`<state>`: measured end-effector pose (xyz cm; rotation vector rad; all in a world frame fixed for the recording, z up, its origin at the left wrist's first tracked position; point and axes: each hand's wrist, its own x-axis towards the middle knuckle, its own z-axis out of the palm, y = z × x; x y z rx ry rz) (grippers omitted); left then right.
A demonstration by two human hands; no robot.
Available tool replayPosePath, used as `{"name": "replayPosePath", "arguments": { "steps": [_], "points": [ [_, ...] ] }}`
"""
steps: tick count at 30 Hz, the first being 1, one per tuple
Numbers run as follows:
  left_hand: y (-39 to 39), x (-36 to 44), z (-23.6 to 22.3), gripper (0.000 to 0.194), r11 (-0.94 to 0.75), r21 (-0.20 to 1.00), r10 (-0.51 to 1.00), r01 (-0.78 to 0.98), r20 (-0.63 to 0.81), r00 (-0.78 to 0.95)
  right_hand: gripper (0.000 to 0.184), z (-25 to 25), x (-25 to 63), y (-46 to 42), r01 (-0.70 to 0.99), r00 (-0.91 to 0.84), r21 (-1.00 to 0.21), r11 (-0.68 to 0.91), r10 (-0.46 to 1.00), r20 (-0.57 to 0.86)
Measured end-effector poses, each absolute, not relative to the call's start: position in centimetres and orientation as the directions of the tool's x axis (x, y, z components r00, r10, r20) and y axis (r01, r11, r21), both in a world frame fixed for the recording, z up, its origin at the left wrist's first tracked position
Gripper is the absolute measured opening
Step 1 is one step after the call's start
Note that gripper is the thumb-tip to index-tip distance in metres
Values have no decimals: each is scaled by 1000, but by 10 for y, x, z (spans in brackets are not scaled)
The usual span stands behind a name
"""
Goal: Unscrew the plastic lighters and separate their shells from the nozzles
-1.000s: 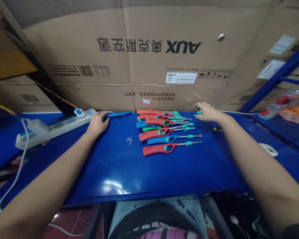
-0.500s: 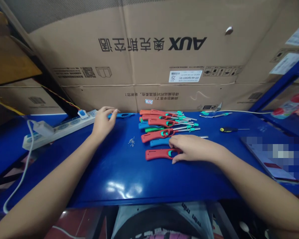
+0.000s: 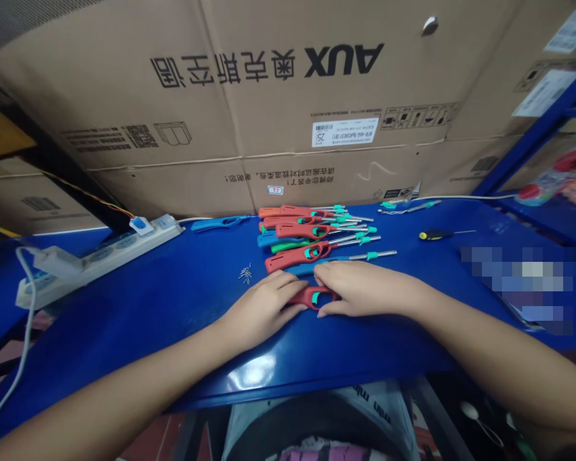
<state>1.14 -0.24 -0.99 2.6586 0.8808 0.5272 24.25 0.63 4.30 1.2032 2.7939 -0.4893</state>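
Nearest me on the blue table lies a red gas lighter (image 3: 311, 297) with a green trigger. My left hand (image 3: 267, 301) is closed around its handle end. Close by, my right hand (image 3: 360, 288) grips the same lighter at its front, hiding the barrel. Just behind is a blue lighter (image 3: 301, 269), partly covered by my hands, its metal tip showing to the right. Beyond it several red, orange, blue and green lighters (image 3: 302, 230) are piled side by side. A little heap of small screws (image 3: 245, 274) lies left of the pile.
A white power strip (image 3: 100, 262) with plugs runs along the left. Beside it is a blue lighter handle (image 3: 221, 223). Rightward lie a screwdriver (image 3: 434, 235), a metal barrel with green pieces (image 3: 410, 208) and a partly blurred flat device. A cardboard wall (image 3: 269, 128) stands behind.
My left hand has left the blue handle by the power strip and come right and nearer, onto the red lighter. My right hand stays at that lighter's front. The view has shifted slightly.
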Motion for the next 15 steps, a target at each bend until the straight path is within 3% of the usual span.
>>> {"name": "replayPosePath", "arguments": {
  "steps": [5,9,15],
  "points": [
    [1,11,-10,24,-708,518,669,480,274,691,33,50,252,13,715,-688,-368,595,694,-214],
    [0,12,-9,25,-669,567,710,481,294,640,11,50,263,25,677,-704,-452,580,689,-172],
    [-1,9,-12,28,-598,634,778,491,309,548,9,43,267,39,589,-757,-599,542,630,-174]
  ]
}}
